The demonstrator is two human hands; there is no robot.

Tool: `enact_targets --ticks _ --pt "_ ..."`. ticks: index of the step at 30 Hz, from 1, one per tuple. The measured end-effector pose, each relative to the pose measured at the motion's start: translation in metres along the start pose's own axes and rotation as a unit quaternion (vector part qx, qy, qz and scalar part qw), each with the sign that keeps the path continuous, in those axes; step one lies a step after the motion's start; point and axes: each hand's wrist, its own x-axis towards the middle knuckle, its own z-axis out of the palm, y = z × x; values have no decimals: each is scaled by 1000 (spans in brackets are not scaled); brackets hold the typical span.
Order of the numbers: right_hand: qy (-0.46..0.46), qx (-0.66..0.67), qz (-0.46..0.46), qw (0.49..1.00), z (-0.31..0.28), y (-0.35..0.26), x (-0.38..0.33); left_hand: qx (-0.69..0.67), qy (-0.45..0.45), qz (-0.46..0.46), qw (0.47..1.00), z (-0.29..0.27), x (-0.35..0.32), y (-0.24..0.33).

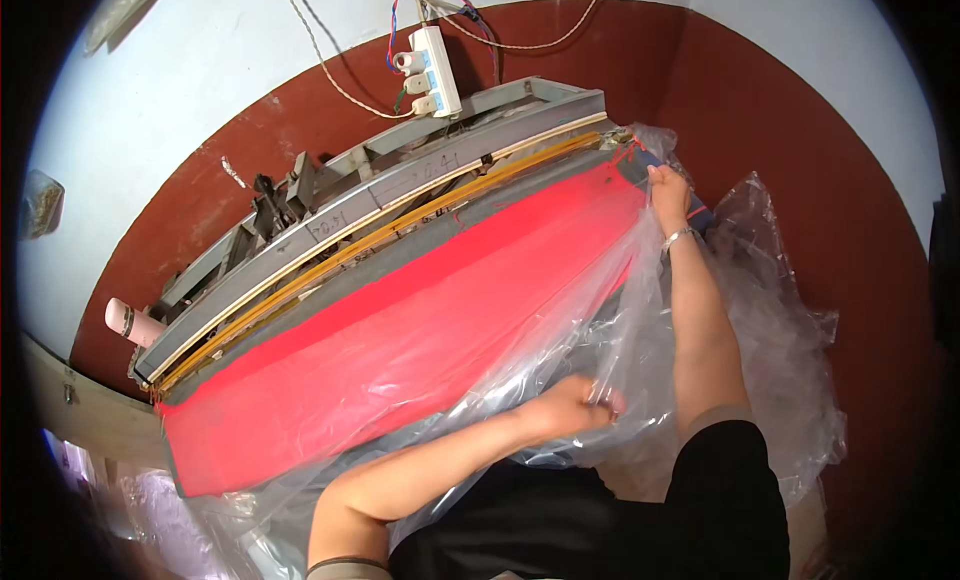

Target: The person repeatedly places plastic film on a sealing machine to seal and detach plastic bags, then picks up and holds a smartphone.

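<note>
A long red fabric panel (400, 310) lies slantwise over a dark grey bed, partly under a clear plastic sheet (520, 350). At the panel's far right corner my right hand (668, 195) pinches the sheet, its arm stretched out and a bracelet on the wrist. Folds of plastic run from there down toward me. My left hand (575, 408) is nearer my body, over the panel's near side, with its fingers curled closed on folds of the same sheet. Its fingertips are partly hidden.
Behind the panel runs a grey metal frame (400, 185) with a yellow strip (420, 215). A white power strip (436, 72) with plugs hangs above it. A pink cylinder (133, 323) stands at the frame's left end. Loose plastic (770, 350) bunches at right, beside the dark red wall (830, 220).
</note>
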Motion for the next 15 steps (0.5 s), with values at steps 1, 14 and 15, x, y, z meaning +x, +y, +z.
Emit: enact_targets --ticks 1,14,15 --pt "-5 -11 -8 1000 1 2 1 2 -5 20 1000 0 -19 -1" --pt "-22 -64 -84 994 20 21 7 387 569 -235 687 52 -371 59" --pt "-42 -81 -78 993 20 19 8 391 625 -226 636 58 -396 58"
